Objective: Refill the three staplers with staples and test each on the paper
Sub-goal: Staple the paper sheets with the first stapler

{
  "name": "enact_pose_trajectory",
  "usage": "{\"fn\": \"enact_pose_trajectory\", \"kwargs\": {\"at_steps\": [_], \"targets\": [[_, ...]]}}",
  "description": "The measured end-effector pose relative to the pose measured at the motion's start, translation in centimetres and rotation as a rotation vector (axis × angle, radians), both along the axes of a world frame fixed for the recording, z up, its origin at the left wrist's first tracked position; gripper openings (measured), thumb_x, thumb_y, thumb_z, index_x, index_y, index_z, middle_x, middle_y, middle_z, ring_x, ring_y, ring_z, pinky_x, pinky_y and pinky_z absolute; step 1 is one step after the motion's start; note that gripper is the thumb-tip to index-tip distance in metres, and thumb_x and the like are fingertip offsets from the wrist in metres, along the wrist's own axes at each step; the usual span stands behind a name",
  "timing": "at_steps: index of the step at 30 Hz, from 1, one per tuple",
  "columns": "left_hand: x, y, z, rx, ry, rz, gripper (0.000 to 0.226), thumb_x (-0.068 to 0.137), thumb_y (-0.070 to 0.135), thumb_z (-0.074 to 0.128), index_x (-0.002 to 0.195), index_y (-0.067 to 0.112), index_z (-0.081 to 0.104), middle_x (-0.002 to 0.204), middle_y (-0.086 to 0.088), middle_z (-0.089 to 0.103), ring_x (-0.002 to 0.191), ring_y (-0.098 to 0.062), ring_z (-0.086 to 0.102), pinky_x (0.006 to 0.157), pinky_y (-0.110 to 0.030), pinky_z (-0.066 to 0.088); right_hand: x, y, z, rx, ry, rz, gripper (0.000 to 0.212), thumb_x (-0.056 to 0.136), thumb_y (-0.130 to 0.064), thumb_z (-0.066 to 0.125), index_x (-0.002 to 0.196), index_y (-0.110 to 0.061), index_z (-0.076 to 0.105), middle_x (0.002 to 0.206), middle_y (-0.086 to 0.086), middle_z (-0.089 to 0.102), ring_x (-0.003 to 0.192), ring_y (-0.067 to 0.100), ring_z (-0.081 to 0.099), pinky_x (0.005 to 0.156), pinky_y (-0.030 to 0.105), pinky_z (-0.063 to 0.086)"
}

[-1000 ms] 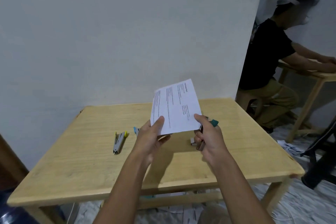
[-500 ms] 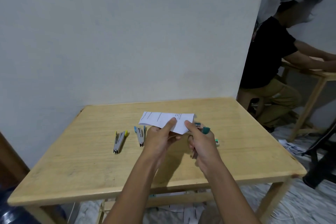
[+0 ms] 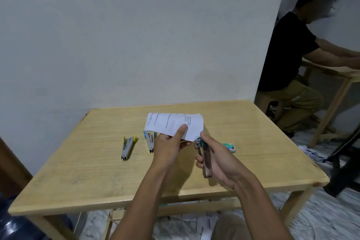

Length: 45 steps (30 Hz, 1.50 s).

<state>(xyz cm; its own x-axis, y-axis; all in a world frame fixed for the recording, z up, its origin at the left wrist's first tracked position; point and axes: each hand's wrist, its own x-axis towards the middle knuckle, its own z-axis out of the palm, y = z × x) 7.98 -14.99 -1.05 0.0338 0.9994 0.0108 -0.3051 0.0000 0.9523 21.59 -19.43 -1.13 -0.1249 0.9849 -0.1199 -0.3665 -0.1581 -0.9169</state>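
Note:
My left hand pinches the near edge of a printed white paper, held almost flat above the wooden table. In my right hand is a metal stapler with green trim; its green end touches the paper's near right corner. A yellow-trimmed stapler lies on the table to the left. Next to it lies a blue-trimmed stapler, partly under the paper. A small green staple box sits just right of my right hand.
A wall runs behind the table. At the right a person in a black shirt sits at another wooden table. Papers lie on the floor under and right of my table. A dark rounded object is at the lower left.
The paper has dropped from upright to nearly flat over the table. My right hand has turned the green stapler, bringing its green end to the paper's corner. The staple box has come into view.

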Motion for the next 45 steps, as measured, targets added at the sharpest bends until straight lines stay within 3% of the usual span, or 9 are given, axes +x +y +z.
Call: {"fn": "enact_pose_trajectory", "kwargs": {"at_steps": [7,12,16,20,23,26,35,42,45], "targets": [[0.4,-0.9,-0.3,-0.040,-0.064,0.019,0.017,0.086,0.024,0.073,0.097,0.010,0.073,0.099,-0.011,0.077,0.092,-0.025,0.072,0.080,-0.035,0.057,-0.7,-0.5,-0.9,0.011,-0.017,-0.045,0.049,0.084,-0.041,0.066,0.115,-0.005,0.056,0.073,0.001,0.054,0.059,0.015,0.050,0.055,0.028,0.041],[0.8,-2.0,0.1,-0.063,-0.065,-0.028,0.023,0.088,0.028,0.071,0.091,0.006,0.072,0.080,-0.016,0.074,0.053,-0.029,0.061,0.049,-0.032,0.053,-1.4,-0.5,-0.9,0.046,-0.014,-0.056,0.042,0.086,-0.041,0.063,0.112,-0.009,0.059,0.072,-0.001,0.058,0.060,0.014,0.049,0.057,0.027,0.043],[0.9,-2.2,0.1,-0.080,-0.075,-0.056,0.025,0.087,0.027,0.072,0.097,0.004,0.072,0.076,-0.018,0.071,0.049,-0.028,0.055,0.048,-0.033,0.049,-1.6,-0.5,-0.8,0.075,0.045,-0.094,0.048,0.087,-0.041,0.062,0.127,-0.014,0.061,0.080,0.000,0.060,0.060,0.012,0.048,0.055,0.024,0.046],[0.5,-2.0,0.0,-0.028,-0.001,-0.039,0.013,0.088,0.025,0.071,0.098,0.016,0.073,0.095,-0.007,0.077,0.077,-0.026,0.069,0.066,-0.033,0.055,-1.3,-0.5,-0.9,0.060,0.059,-0.111,0.050,0.084,-0.040,0.062,0.124,-0.010,0.061,0.072,-0.001,0.060,0.059,0.013,0.048,0.055,0.024,0.045],[0.3,-1.6,-0.3,-0.041,0.050,-0.058,0.013,0.085,0.029,0.074,0.096,0.022,0.075,0.099,-0.004,0.077,0.100,-0.034,0.069,0.096,-0.051,0.051,-0.8,-0.4,-1.0,0.046,0.048,-0.121,0.049,0.084,-0.041,0.064,0.122,-0.011,0.063,0.073,0.000,0.061,0.060,0.013,0.050,0.058,0.025,0.045],[0.3,-1.6,-0.4,-0.044,0.057,-0.081,0.018,0.080,0.035,0.077,0.096,0.027,0.076,0.102,-0.006,0.077,0.104,-0.043,0.066,0.100,-0.062,0.045,-0.5,-0.3,-1.1,0.051,0.017,-0.097,0.045,0.083,-0.040,0.066,0.120,-0.015,0.065,0.080,-0.001,0.066,0.064,0.012,0.053,0.060,0.024,0.047],[0.4,-1.4,-0.8,-0.072,-0.002,-0.060,0.020,0.089,0.029,0.070,0.108,0.026,0.068,0.100,0.005,0.075,0.092,-0.017,0.066,0.074,-0.034,0.047,-0.1,-0.7,-1.1,0.024,0.105,-0.088,0.027,0.095,-0.025,0.059,0.118,-0.012,0.067,0.090,0.002,0.078,0.067,0.008,0.072,0.053,0.017,0.052],[-0.1,-1.2,-0.8,-0.045,0.032,-0.080,0.024,0.091,0.029,0.068,0.114,0.025,0.065,0.107,0.004,0.075,0.098,-0.015,0.068,0.077,-0.033,0.048,-0.2,-0.5,-1.2,-0.008,0.071,-0.107,0.025,0.084,-0.035,0.073,0.098,-0.014,0.077,0.083,0.006,0.075,0.056,0.014,0.065,0.046,0.023,0.046],[-0.3,-1.2,-0.7,-0.050,0.021,-0.084,0.025,0.091,0.028,0.068,0.115,0.022,0.065,0.109,0.002,0.074,0.100,-0.016,0.068,0.078,-0.032,0.048,-0.6,-0.5,-0.9,0.007,0.033,-0.128,0.040,0.077,-0.041,0.080,0.108,-0.015,0.075,0.109,0.023,0.073,0.081,0.029,0.063,0.058,0.028,0.046]]}}
